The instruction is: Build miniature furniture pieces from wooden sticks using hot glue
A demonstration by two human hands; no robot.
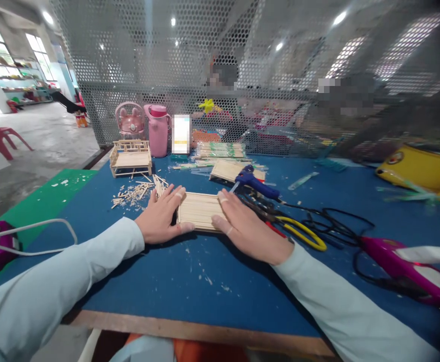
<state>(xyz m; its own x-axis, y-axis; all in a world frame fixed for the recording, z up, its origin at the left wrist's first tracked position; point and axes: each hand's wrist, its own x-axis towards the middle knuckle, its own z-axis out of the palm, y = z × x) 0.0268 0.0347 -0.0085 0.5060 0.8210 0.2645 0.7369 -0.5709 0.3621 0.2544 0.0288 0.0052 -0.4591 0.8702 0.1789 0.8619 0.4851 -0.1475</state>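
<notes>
A flat panel of pale wooden sticks [200,210] lies in front of me on the blue tabletop. My left hand [164,217] grips its left end, thumb along the near edge and fingers at the far corner. At the right end, my right hand [238,223] holds it the same way, fingers on the far corner and thumb near the front. A glue gun [255,182] with a blue body rests just beyond my right hand. Cut stick pieces [135,195] are heaped past my left hand. Behind them stands a small stick-built bench [131,158].
Yellow-handled scissors [305,235] and black cables [333,221] lie right of my right hand. A purple power strip [412,271] sits farther right. Pink bottle [158,130], phone [181,134] and bagged sticks [220,150] line the back by a perforated metal screen [129,55].
</notes>
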